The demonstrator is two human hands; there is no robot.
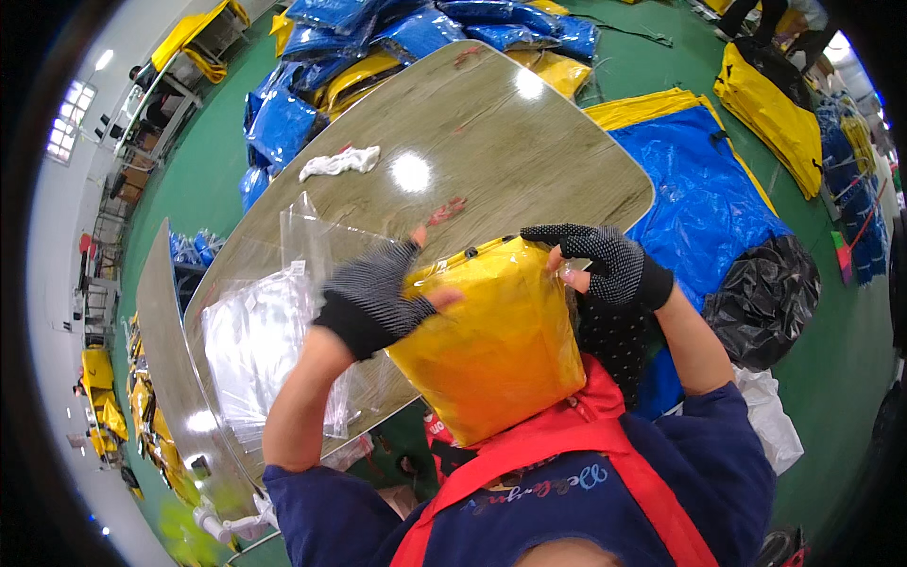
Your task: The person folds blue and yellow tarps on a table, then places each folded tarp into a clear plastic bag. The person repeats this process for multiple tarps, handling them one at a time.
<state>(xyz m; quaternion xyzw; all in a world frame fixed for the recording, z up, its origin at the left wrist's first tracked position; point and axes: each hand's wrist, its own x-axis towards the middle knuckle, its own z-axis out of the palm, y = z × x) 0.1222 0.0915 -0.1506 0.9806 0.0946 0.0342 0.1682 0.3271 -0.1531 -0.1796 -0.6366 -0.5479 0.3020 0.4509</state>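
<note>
A folded yellow tarp (496, 340) in a clear plastic bag leans upright between my body and the table edge. Its top edge shows a few dark spots like eyelets. My left hand (378, 298), in a black dotted fingerless glove, grips the package's upper left side, thumb across its front. At the upper right corner my right hand (609, 265), gloved alike, pinches the bag's edge between thumb and fingers. Left of my left hand, a stack of clear plastic bags (260, 340) lies on the table, with one loose clear bag (326, 236) above it.
The wood-grain table (510, 123) carries a crumpled white cloth (340, 163). Blue and yellow packages (416, 38) are heaped beyond it. At right are folded blue tarps (694, 180), a black plastic bag (765, 298) and a white sack (770, 416) on the green floor.
</note>
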